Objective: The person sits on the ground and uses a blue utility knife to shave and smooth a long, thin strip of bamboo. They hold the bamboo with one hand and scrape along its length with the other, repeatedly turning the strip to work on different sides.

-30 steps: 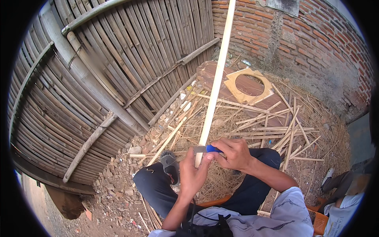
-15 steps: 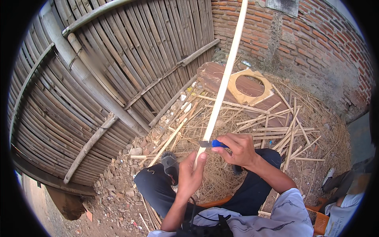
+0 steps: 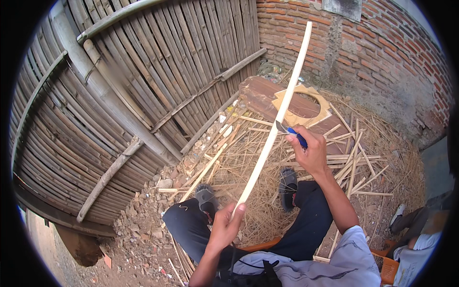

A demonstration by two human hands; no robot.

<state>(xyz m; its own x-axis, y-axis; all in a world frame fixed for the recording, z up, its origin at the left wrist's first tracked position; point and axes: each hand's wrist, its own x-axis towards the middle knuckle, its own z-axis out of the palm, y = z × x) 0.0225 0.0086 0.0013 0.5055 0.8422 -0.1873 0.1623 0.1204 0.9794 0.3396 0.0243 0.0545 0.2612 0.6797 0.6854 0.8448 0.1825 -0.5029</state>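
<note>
A long pale bamboo strip slants up and away from my lap toward the brick wall. My left hand is closed round its near end, thumb on top. Farther along, my right hand grips the blue handle of a knife. The knife's blade lies against the strip about midway along it. My two shoes rest on the shavings below.
Cut bamboo strips lie scattered over dry shavings. Behind them is a brown board with a yellowish ring-shaped panel. A bamboo fence stands left, a brick wall behind. Another person sits at right.
My right hand with the knife has moved forward and right along the strip. My left hand and the strip have shifted slightly nearer, bringing the strip's far end into view.
</note>
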